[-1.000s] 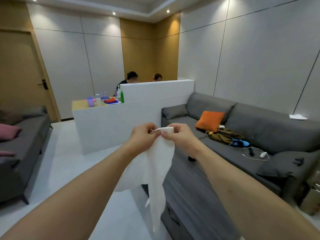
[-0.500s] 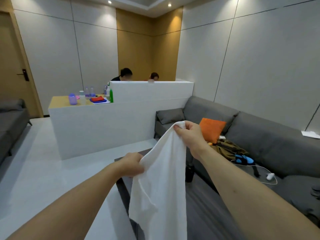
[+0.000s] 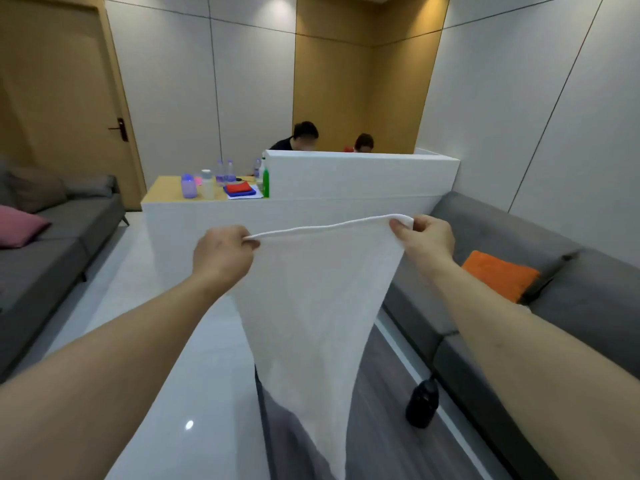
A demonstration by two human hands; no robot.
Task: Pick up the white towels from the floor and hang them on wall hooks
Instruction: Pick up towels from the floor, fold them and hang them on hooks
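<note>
Two hands share one towel [image 3: 311,306]: my left hand [image 3: 221,254] pinches one top corner at centre-left of the frame, my right hand [image 3: 427,237] pinches the other at centre-right and a little higher. Its top edge runs nearly level between my fists, slightly slack, rising toward the right. From that edge the cloth hangs straight down, narrowing to a point at the bottom centre of the frame, so its long axis is vertical and the whole weight lies below my grip. I see no hook anywhere; only plain wall panels [image 3: 519,116] fill the upper right and upper centre. I judge the hanging will turn on that top edge, and neither hand is clearly nearer a wall.
</note>
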